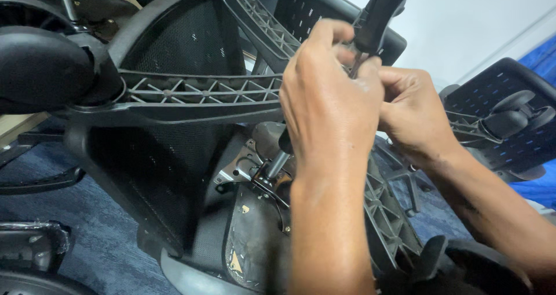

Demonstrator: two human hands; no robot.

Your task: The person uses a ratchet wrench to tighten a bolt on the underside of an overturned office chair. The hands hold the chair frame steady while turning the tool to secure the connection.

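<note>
Overturned office chair (174,156): black mesh and plastic, laid on its side across most of the view, underside exposed; little open room is left around it.

Star base (197,92): ribbed black legs spread from the hub behind the hands; one leg runs left to a caster (40,69) at the upper left edge, another climbs to the upper middle, a third (391,214) drops toward the lower right, close beside the left forearm.

Blue carpet (98,237): seen at lower left, the only bare floor, bordered by a dark chair part (35,246) at the left edge.

Second chair part (509,121): perforated black panel with a caster, at the right edge, just behind the right wrist.

Seat mechanism plate (255,237): worn metal, below the hands, with a short gas-lift stub (278,161) rising from it.

Left hand (330,104): closed at the hub, fingers curled around the shaft of the tool; back of hand hides the contact point.

Right hand (414,112): curled shut against the left; what is gripped cannot be told.

Screwdriver (379,14): black handle pointing up and right, above the knuckles
</note>
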